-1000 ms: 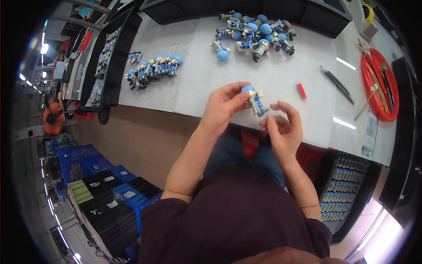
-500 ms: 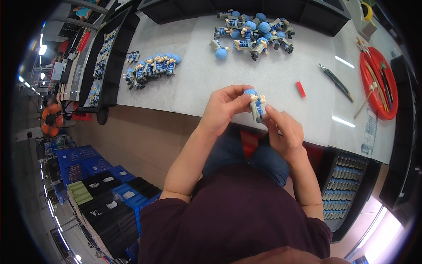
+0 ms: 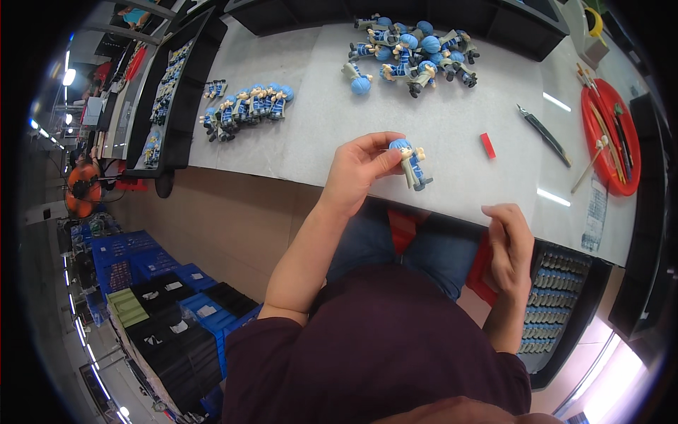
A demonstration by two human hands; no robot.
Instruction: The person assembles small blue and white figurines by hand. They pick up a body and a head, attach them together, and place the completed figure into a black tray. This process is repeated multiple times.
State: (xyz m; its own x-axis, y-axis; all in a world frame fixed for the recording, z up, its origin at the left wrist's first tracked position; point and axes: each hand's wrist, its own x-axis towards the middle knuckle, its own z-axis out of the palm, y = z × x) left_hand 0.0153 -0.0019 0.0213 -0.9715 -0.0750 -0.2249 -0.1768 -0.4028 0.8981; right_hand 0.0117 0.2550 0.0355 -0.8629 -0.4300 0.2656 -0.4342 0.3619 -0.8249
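Observation:
My left hand pinches a small toy figure with blue hair and blue clothes, held by its head above the near part of the grey table. My right hand hangs lower, past the table's front edge over my lap, fingers loosely curled with nothing visible in them. A heap of similar blue-haired figures lies at the far middle of the table. A tidier row of figures lies at the far left.
A small red block and a dark hand tool lie right of the held figure. A red round tray with sticks sits at the right. Black trays line the left; blue and black crates stand on the floor.
My right hand has let go of the figure and dropped down toward my lap. My left hand keeps the figure, now shifted slightly left and up.

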